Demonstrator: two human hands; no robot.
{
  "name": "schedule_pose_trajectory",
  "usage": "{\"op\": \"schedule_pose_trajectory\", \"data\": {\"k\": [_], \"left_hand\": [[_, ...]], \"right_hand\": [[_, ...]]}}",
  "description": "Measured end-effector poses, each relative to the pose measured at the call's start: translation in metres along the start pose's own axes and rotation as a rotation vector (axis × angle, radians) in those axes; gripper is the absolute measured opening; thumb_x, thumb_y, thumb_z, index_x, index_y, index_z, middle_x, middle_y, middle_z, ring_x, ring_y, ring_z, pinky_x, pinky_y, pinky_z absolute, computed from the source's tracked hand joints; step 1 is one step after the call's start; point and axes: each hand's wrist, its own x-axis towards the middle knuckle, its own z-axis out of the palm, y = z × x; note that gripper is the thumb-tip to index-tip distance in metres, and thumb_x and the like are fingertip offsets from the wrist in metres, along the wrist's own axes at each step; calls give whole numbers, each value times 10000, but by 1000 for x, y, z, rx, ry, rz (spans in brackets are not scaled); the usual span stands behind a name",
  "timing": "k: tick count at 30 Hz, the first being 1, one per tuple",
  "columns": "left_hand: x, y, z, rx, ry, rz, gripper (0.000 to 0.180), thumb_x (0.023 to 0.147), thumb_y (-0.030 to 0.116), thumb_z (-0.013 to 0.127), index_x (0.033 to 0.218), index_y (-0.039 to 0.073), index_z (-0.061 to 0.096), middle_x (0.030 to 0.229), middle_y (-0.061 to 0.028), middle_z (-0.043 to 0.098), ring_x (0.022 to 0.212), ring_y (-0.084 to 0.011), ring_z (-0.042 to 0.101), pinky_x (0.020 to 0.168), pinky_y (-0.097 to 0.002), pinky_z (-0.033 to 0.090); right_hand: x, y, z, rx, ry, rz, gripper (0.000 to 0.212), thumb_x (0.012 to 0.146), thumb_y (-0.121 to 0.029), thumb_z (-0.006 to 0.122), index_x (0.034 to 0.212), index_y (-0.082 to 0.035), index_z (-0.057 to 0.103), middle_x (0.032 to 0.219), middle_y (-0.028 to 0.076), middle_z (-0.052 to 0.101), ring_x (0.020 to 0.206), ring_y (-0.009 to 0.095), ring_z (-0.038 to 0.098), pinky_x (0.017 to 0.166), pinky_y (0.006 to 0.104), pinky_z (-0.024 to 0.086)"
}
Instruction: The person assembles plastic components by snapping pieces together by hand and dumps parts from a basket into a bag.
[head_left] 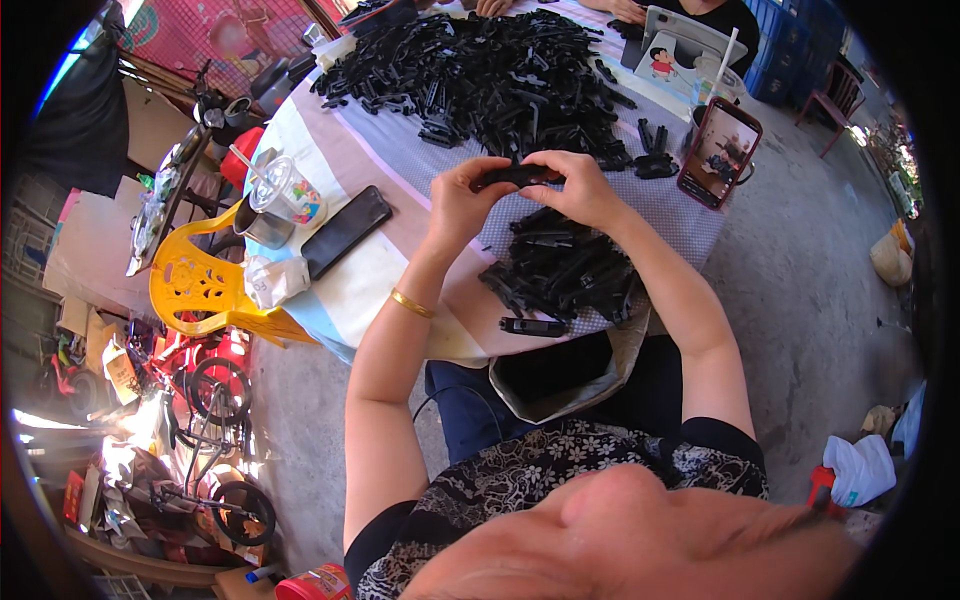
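Right by the person's lap an open bag (627,362) gapes below the edge of the cloth-covered surface (385,165), with a small pile (580,270) of black pieces just beyond it. Past that, the left grip (462,200) and the right grip (580,190) are both clamped on one dark piece (513,177), an end each, between the small pile and the larger heap, though it's too dark for me to make out its details. Farther over, a propped phone (720,150) stands to the right, the black heap (460,75) spreads wide, and another person's hand (628,11) shows at the far side.
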Motion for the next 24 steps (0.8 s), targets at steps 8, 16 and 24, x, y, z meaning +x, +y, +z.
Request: {"op": "schedule_pose_trajectory", "data": {"k": [8, 16, 24], "left_hand": [[-4, 6, -2, 83, -16, 43, 225, 723, -51, 661, 943, -15, 627, 848, -51, 650, 749, -87, 600, 674, -205, 490], [1, 2, -4, -94, -158, 22, 259, 733, -31, 662, 988, -11, 619, 879, -51, 650, 796, -95, 595, 731, -217, 483], [0, -16, -4, 60, -213, -42, 263, 765, 13, 647, 1022, -16, 602, 896, -52, 642, 804, -89, 580, 731, -213, 464]], "right_hand": [[0, -7, -2, -75, 30, -58, 276, 676, -197, 729, 866, -16, 646, 773, 131, 637, 689, 244, 624, 604, 301, 486], [-1, -3, -5, -273, 78, -212, 269, 666, -231, 725, 842, -38, 660, 775, 119, 643, 678, 270, 607, 588, 321, 480], [-1, 9, -22, 234, -288, 254, 378, 822, -268, 636, 1083, -1, 575, 930, 82, 637, 837, 116, 583, 744, 245, 464]]}}
